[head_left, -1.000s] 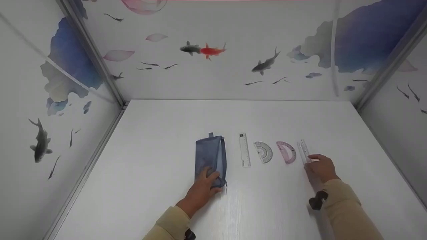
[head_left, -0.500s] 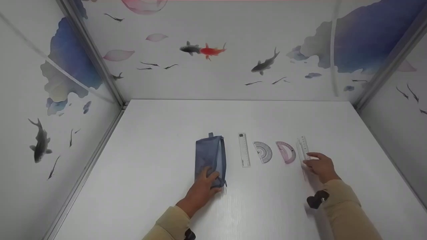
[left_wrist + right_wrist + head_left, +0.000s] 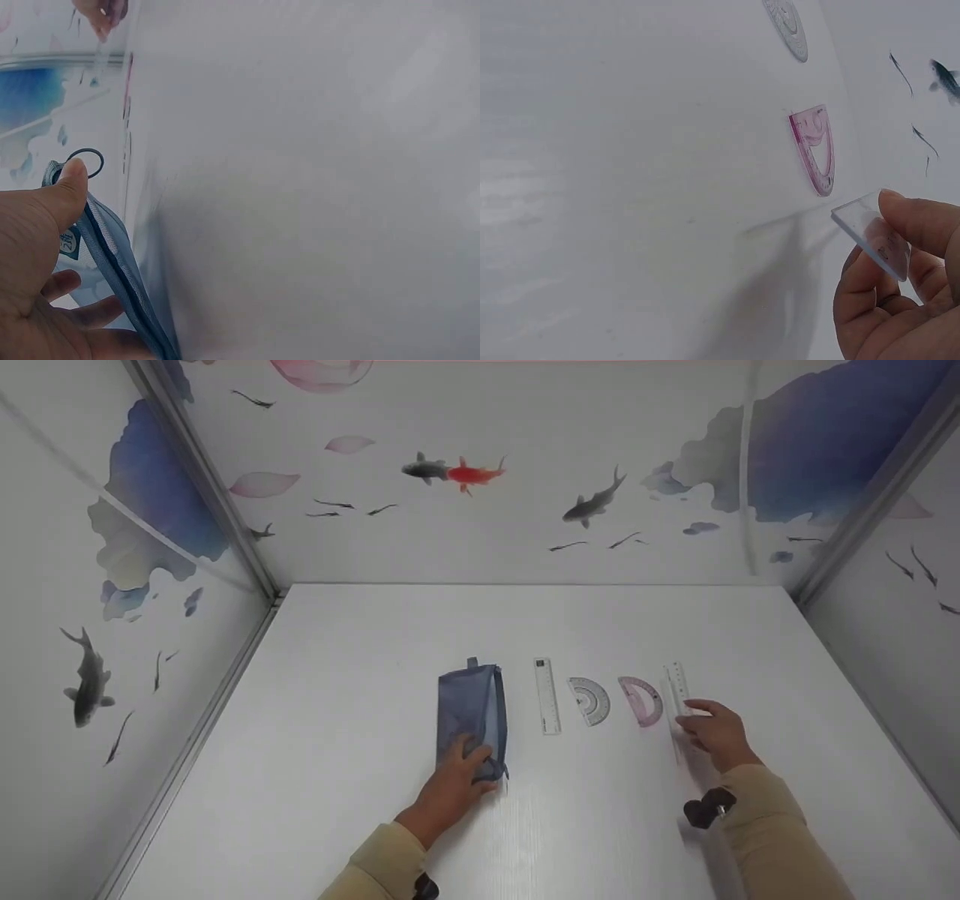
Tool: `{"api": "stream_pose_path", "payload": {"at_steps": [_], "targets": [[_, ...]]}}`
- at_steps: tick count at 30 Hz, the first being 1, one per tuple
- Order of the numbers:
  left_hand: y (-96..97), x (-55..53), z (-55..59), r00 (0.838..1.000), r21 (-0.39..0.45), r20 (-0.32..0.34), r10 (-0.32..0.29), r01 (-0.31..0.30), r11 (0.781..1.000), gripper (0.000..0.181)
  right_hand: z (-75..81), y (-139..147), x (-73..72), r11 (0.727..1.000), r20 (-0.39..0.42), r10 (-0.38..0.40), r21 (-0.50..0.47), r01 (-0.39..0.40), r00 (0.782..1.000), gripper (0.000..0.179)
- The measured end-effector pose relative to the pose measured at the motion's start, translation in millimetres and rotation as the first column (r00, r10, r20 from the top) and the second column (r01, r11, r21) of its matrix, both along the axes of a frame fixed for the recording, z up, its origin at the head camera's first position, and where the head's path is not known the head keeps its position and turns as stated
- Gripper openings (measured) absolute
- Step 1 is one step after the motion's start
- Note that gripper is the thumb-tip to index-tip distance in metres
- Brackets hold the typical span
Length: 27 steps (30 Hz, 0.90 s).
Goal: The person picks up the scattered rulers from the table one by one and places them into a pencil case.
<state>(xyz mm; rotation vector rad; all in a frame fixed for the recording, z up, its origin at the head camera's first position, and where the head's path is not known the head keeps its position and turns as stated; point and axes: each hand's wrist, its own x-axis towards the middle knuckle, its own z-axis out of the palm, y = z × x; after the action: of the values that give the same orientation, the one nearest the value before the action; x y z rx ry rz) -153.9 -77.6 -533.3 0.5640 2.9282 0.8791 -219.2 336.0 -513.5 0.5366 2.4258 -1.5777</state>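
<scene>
In the head view, a blue-grey zippered pencil pouch lies on the table with its zip side to the right. My left hand grips its near end; in the left wrist view the thumb presses beside the zip and several fingers lie on the other side. My right hand pinches a clear plastic ruler between thumb and fingers. Seen from the right wrist, the ruler's near end is raised over the tabletop and casts a shadow. Left of it lies a pink protractor.
Between pouch and pink protractor lie another clear ruler and a clear protractor, roughly in a row. White panels painted with fish enclose the white table at the back and both sides.
The ruler in my right hand has come up off the table and shifted slightly away from me and left. My left hand and the pouch stay where they were.
</scene>
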Motion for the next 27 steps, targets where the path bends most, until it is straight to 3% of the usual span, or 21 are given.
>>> {"api": "stream_pose_path", "payload": {"at_steps": [15, 27], "targets": [[-2.1, -0.7, -1.9, 1.0, 0.031, -0.002, -0.016, 0.016, 0.999, 0.051, 5.1, -21, 3.0, 0.998, -0.02, 0.018, -0.065, -0.019, 1.0, 0.059], [-1.1, 0.6, -0.5, 1.0, 0.025, 0.023, 0.008, -0.009, 1.0, 0.051, 5.9, -47, 2.6, 0.991, -0.002, 0.003, -0.136, -0.003, 1.0, 0.06]]}}
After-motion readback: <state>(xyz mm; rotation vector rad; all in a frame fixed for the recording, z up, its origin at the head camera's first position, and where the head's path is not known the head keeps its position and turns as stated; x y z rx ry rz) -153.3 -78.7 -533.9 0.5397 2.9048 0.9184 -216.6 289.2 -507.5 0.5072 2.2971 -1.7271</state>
